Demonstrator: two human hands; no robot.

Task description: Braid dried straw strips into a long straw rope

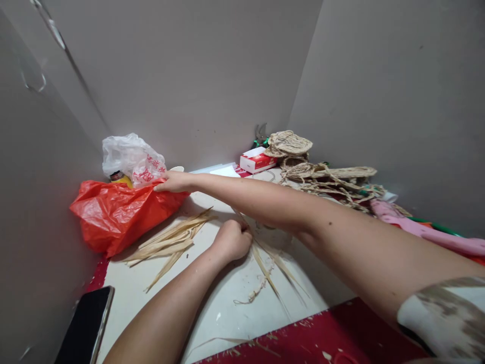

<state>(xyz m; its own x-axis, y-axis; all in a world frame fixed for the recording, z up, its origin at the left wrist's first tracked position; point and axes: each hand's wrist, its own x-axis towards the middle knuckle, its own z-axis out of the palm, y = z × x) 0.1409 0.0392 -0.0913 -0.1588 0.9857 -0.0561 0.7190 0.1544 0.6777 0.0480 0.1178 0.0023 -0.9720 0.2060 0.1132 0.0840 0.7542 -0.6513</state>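
Observation:
My left hand (235, 239) is closed in a fist low over the white board (212, 308), around the end of some dry straw strips (267, 273) that fan out toward the front right. My right arm crosses over to the left, and my right hand (173, 182) is at the top edge of a red plastic bag (125, 212), its fingers on the bag's rim. Whether they pinch the plastic is too small to tell. Between the bag and my left hand lies a loose bundle of flat, pale straw strips (170, 242).
A white plastic bag (131, 154) and a yellow jar (121, 178) stand behind the red bag. A phone (87, 326) lies front left. At the back right are pruning shears (260, 135), a red box (258, 161), braided straw cords (329, 174) and a pink item (424, 230). Grey walls enclose the board.

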